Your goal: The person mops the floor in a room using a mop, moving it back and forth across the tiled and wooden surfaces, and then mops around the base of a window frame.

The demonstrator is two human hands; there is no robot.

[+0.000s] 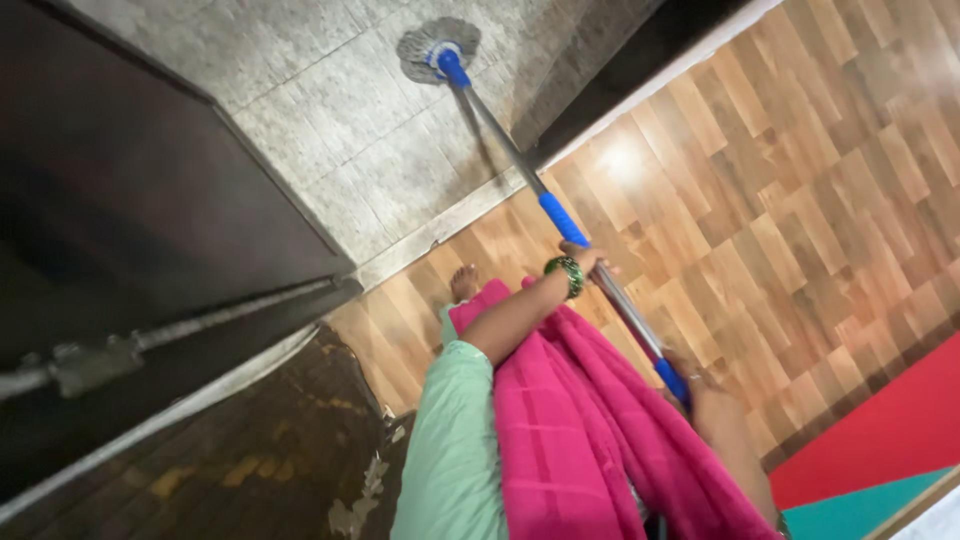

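I hold a mop by its metal pole with both hands. Its round grey string head lies on the grey tiled floor beyond a doorway, joined to the pole by a blue socket. My left hand, with green bangles at the wrist, grips the pole just below a blue sleeve. My right hand grips the blue end of the handle, close to my body. A pink cloth hangs over my mint-green garment. One bare foot stands on the wood-pattern floor.
A dark door with a metal latch bar stands open at the left. A pale threshold strip separates the tiles from the wood-pattern floor. A red and teal mat lies at the lower right. A worn dark surface lies below the door.
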